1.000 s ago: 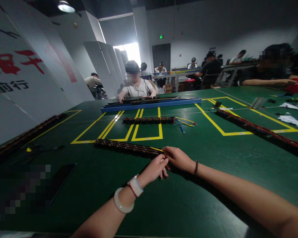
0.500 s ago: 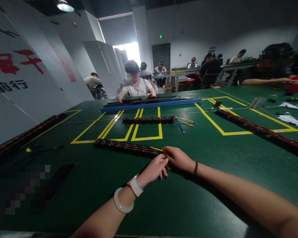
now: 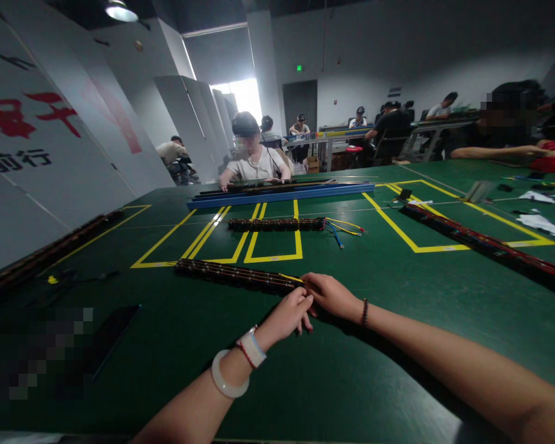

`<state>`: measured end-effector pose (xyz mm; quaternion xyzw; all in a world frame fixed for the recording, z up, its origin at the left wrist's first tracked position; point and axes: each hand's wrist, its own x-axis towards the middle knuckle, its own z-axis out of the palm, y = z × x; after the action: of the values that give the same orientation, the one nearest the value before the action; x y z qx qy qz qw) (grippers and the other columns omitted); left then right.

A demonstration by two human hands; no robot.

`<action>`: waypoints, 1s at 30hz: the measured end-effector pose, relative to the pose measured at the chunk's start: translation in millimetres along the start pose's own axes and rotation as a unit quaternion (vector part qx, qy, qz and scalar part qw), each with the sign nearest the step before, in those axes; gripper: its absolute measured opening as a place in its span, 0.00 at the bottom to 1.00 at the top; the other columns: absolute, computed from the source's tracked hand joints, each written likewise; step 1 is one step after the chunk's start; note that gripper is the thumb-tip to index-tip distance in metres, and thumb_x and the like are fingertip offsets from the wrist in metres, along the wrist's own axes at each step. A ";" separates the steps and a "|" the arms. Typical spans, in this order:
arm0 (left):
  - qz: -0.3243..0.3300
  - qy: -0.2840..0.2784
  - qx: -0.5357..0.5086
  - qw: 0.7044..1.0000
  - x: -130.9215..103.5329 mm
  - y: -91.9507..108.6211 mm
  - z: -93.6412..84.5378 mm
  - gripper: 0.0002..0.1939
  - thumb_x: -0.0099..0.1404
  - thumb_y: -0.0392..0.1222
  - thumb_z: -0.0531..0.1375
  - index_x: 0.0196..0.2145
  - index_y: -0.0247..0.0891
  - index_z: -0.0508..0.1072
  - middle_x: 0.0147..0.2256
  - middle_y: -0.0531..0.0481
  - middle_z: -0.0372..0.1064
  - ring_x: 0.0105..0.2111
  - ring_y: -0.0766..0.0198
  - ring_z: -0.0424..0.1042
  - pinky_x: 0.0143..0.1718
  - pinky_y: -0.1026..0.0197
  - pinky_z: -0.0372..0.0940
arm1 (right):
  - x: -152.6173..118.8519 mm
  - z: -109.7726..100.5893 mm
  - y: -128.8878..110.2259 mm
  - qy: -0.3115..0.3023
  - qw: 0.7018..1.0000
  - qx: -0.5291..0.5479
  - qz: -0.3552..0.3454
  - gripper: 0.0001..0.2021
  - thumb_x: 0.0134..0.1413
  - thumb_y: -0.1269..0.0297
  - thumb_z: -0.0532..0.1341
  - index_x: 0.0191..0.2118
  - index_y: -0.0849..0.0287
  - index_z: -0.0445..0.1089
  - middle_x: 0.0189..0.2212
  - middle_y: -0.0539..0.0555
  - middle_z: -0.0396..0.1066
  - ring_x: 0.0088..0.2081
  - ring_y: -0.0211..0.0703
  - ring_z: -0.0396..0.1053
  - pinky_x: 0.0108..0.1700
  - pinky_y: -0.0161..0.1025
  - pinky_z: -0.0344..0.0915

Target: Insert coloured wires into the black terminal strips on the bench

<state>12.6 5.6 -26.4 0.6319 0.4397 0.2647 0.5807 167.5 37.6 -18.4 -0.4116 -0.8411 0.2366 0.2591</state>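
Note:
A long black strip [image 3: 235, 275] with thin copper-coloured lines lies slantwise on the green table [image 3: 176, 345]. A yellow wire [image 3: 292, 279] runs along its right end. My left hand [image 3: 292, 311] is at that end from the near side, thumb and index finger pressed together, the other fingers hanging loosely. My right hand [image 3: 332, 296] curls over the same end from the right, its fingertips meeting my left hand. The fingers hide what is between them.
Beyond lies a second black strip [image 3: 277, 224] with yellow and blue wires. A blue rail [image 3: 282, 196] is farther back, before a seated person. Wired strips [image 3: 485, 243] lie right and far left. A dark flat object [image 3: 115, 336] lies near left.

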 end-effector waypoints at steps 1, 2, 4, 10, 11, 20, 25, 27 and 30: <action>-0.001 0.001 0.001 1.000 -0.1 0.4 0.0 0.17 0.62 0.55 0.49 0.35 0.36 0.57 0.29 0.51 0.64 0.17 0.73 0.66 0.12 0.72 0.53 | 0.0 0.2 0.1 0.000 1.000 -0.001 0.000 0.11 0.57 0.69 0.53 0.45 0.60 0.66 0.36 0.55 0.71 0.37 0.40 0.68 0.37 0.33 0.60; -0.002 0.002 0.002 1.000 -0.2 1.0 0.1 0.17 0.62 0.55 0.49 0.35 0.36 0.58 0.30 0.51 0.65 0.17 0.72 0.66 0.12 0.72 0.53 | 0.0 0.4 0.2 0.001 1.000 -0.002 0.000 0.11 0.57 0.69 0.53 0.45 0.60 0.66 0.36 0.55 0.71 0.37 0.40 0.68 0.37 0.33 0.60; -0.004 0.003 0.005 1.000 -0.6 2.0 0.1 0.17 0.62 0.55 0.49 0.35 0.36 0.58 0.30 0.51 0.65 0.17 0.72 0.67 0.12 0.72 0.53 | 0.0 0.5 0.4 0.002 1.000 -0.002 -0.002 0.11 0.57 0.69 0.53 0.45 0.60 0.66 0.36 0.55 0.71 0.37 0.40 0.68 0.37 0.33 0.60; -0.006 0.000 0.010 1.000 -0.9 2.4 -0.4 0.17 0.63 0.54 0.49 0.36 0.36 0.57 0.30 0.50 0.65 0.18 0.73 0.66 0.12 0.73 0.53 | 0.2 -0.1 -0.1 -0.001 1.000 0.000 -0.001 0.11 0.57 0.70 0.53 0.45 0.60 0.66 0.37 0.55 0.71 0.38 0.40 0.68 0.38 0.33 0.60; -0.007 -0.001 0.010 1.000 -0.7 2.2 -0.5 0.17 0.63 0.54 0.48 0.36 0.36 0.57 0.30 0.50 0.64 0.18 0.73 0.67 0.12 0.73 0.53 | 0.2 -0.1 -0.1 0.000 1.000 -0.001 -0.002 0.11 0.57 0.70 0.53 0.45 0.60 0.66 0.36 0.55 0.71 0.37 0.40 0.68 0.38 0.33 0.60; -0.005 -0.001 0.009 1.000 -0.2 1.3 0.0 0.17 0.63 0.54 0.48 0.36 0.36 0.57 0.30 0.51 0.64 0.18 0.73 0.67 0.12 0.73 0.53 | -0.3 0.6 -0.1 -0.001 1.000 -0.008 -0.003 0.11 0.57 0.69 0.53 0.45 0.61 0.66 0.37 0.55 0.71 0.37 0.40 0.67 0.37 0.33 0.59; 0.003 0.000 0.008 1.000 0.4 -0.7 0.3 0.16 0.63 0.53 0.48 0.35 0.36 0.57 0.29 0.52 0.63 0.17 0.73 0.66 0.11 0.73 0.52 | -0.1 -0.6 -2.0 -0.005 1.000 -0.005 0.007 0.11 0.58 0.69 0.53 0.45 0.61 0.66 0.36 0.55 0.72 0.36 0.40 0.68 0.36 0.33 0.59; 0.000 0.001 0.008 1.000 0.0 0.1 0.4 0.15 0.63 0.53 0.48 0.35 0.36 0.57 0.29 0.52 0.64 0.17 0.73 0.66 0.11 0.73 0.52 | 0.1 -0.4 -1.7 -0.004 1.000 -0.002 0.008 0.11 0.57 0.69 0.53 0.45 0.61 0.66 0.36 0.55 0.72 0.37 0.40 0.68 0.37 0.32 0.59; -0.002 0.004 0.008 1.000 -1.8 3.4 0.7 0.15 0.63 0.53 0.48 0.35 0.36 0.57 0.28 0.52 0.64 0.17 0.73 0.66 0.12 0.73 0.53 | 0.0 0.1 -0.9 -0.003 1.000 -0.001 0.006 0.11 0.57 0.69 0.53 0.45 0.60 0.66 0.36 0.55 0.72 0.36 0.40 0.68 0.36 0.32 0.59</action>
<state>13.2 3.9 -22.9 0.6349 0.4453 0.2620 0.5744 166.9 37.1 -17.9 -0.4161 -0.8398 0.2385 0.2543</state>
